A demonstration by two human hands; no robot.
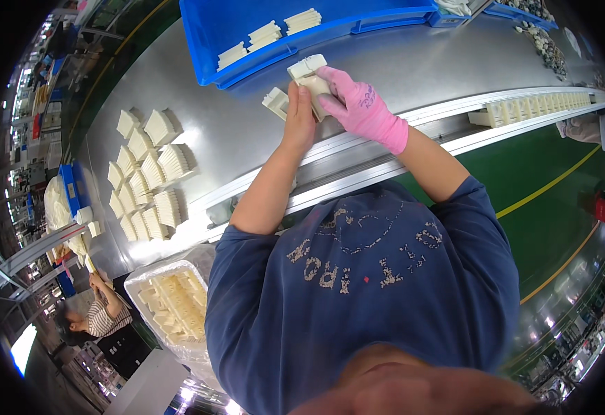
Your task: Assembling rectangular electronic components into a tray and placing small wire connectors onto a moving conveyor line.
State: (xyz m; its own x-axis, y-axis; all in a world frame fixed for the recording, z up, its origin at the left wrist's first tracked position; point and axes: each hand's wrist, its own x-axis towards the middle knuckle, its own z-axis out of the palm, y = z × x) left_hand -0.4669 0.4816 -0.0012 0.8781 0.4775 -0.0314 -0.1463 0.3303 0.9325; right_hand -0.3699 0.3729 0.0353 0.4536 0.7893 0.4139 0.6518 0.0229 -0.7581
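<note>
Above the bench's near edge, a cream plastic housing (pixel 314 95) is held between my two hands, with a white end piece (pixel 307 66) at its far end. My bare left hand (pixel 300 119) presses its fingers along the housing's left side. In a pink glove, my right hand (pixel 359 105) grips the right side, with thumb and fingers bent around it. Just left of my left fingers lies another cream plastic part (pixel 275 102) with an open frame shape. My palms hide part of the held housing.
A blue bin (pixel 209 48) at the back holds bundles of cream strips (pixel 264 34). Several ribbed cream parts (pixel 151 166) stand grouped on the metal bench (pixel 226 131) to the left. Cream parts line a rail (pixel 537 109) at right. A plastic-lined box (pixel 171 304) and a co-worker (pixel 108 315) are lower left.
</note>
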